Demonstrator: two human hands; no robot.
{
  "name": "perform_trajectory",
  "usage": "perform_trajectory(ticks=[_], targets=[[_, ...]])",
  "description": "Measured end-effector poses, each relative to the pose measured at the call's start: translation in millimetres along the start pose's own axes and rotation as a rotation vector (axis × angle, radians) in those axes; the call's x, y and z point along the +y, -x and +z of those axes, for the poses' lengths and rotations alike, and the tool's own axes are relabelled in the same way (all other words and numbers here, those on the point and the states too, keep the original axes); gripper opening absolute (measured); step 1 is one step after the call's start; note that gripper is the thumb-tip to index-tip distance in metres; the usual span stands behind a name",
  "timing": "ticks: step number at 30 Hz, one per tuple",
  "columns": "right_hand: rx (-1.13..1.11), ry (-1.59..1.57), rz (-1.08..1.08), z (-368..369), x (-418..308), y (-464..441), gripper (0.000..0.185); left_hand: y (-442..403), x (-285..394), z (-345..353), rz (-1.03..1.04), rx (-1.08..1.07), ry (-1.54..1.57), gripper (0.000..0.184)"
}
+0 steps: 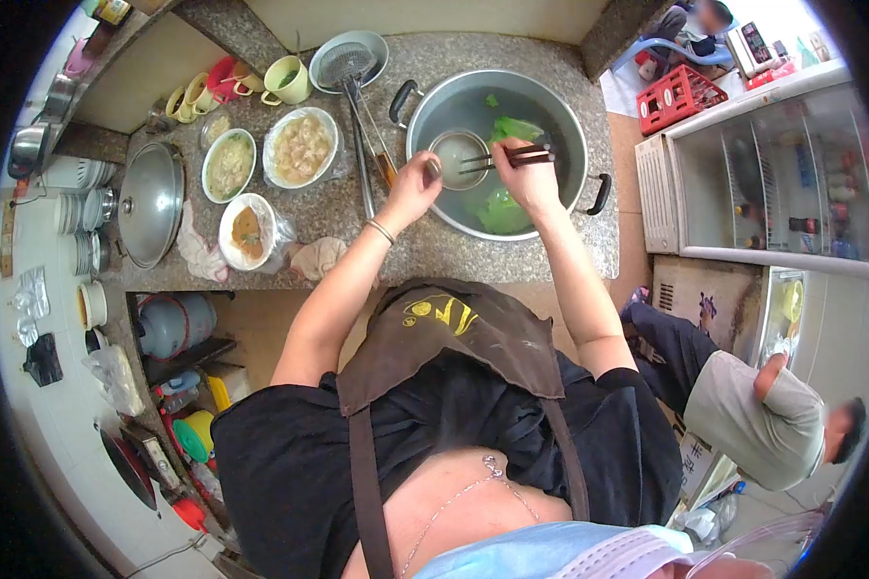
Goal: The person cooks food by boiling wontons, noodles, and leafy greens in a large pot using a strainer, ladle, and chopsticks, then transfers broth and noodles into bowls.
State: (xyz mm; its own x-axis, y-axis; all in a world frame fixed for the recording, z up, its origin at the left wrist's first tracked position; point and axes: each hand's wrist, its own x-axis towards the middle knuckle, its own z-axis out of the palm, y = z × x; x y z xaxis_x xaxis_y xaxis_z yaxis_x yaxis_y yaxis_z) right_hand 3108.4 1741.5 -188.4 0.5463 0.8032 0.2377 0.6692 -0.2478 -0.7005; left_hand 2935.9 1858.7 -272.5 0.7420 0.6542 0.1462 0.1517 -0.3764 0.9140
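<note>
A large metal pot (577,130) of cloudy liquid stands on the speckled counter, with green leafy vegetables (500,214) in it. My left hand (413,190), at the pot's left rim, is closed round the handle of a round ladle (457,145), whose bowl sits at the liquid. My right hand (528,177) reaches over the pot and grips dark chopsticks (531,155). Their tips point left into the ladle's bowl; what they touch there is too small to tell. Left of the pot are a bowl of pale wontons (301,148) and a bowl of pale food in liquid (230,166).
A plastic-lined bowl with brown contents (247,232), cloths (319,259) and a metal lid (152,205) lie left. Behind them stand a mesh strainer (347,64) and cups (286,81). At right are a glass-fronted fridge (758,174), a red crate (679,98) and a person (758,420).
</note>
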Motion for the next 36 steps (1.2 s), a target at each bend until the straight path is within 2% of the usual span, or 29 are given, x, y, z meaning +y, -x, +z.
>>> perform_trajectory(ticks=[4, 7, 9, 13, 15, 18, 20, 26, 31, 33, 36], targets=[[-0.032, 0.145, -0.025, 17.7, 21.8, -9.6, 0.017, 3.5, -2.8, -0.2, -0.079, -0.041, -0.013, 0.020], [0.022, 0.054, -0.045, 17.1, 27.3, -8.6, 0.017, 2.5, -8.9, 0.4, -0.008, -0.004, -0.014, 0.018], [0.011, 0.110, -0.082, 23.3, 44.8, -5.3, 0.017, 2.7, -7.1, 0.7, 0.049, 0.019, 0.013, 0.018], [-0.029, 0.071, -0.053, 27.8, 56.6, -7.0, 0.016, 1.8, -14.3, 4.1, 0.049, 0.040, 0.062, 0.017], [-0.021, 0.060, -0.044, 23.3, 52.4, -2.6, 0.016, 4.3, -11.4, 3.1, 0.021, 0.020, 0.050, 0.017], [-0.127, 0.040, 0.050, 19.8, 50.1, -2.9, 0.016, 0.8, -6.0, -1.2, 0.002, 0.007, 0.025, 0.018], [-0.078, 0.028, -0.042, 22.8, 58.3, -1.3, 0.016, 2.7, -6.1, -0.2, -0.001, 0.005, 0.019, 0.018], [-0.076, 0.017, -0.133, 14.9, 56.6, 3.6, 0.017, 3.0, -6.2, -0.3, -0.019, 0.039, 0.055, 0.019], [-0.069, 0.024, -0.077, 4.2, 46.8, 3.1, 0.017, 1.4, -10.4, -0.2, 0.027, 0.037, 0.031, 0.019], [-0.096, 0.051, -0.048, -1.6, 39.8, 0.8, 0.017, 1.5, -10.6, 1.6, -0.018, 0.023, 0.031, 0.019], [0.013, 0.053, -0.093, -6.3, 23.5, 0.1, 0.017, 1.0, -15.2, 1.1, -0.035, 0.025, 0.037, 0.020]])
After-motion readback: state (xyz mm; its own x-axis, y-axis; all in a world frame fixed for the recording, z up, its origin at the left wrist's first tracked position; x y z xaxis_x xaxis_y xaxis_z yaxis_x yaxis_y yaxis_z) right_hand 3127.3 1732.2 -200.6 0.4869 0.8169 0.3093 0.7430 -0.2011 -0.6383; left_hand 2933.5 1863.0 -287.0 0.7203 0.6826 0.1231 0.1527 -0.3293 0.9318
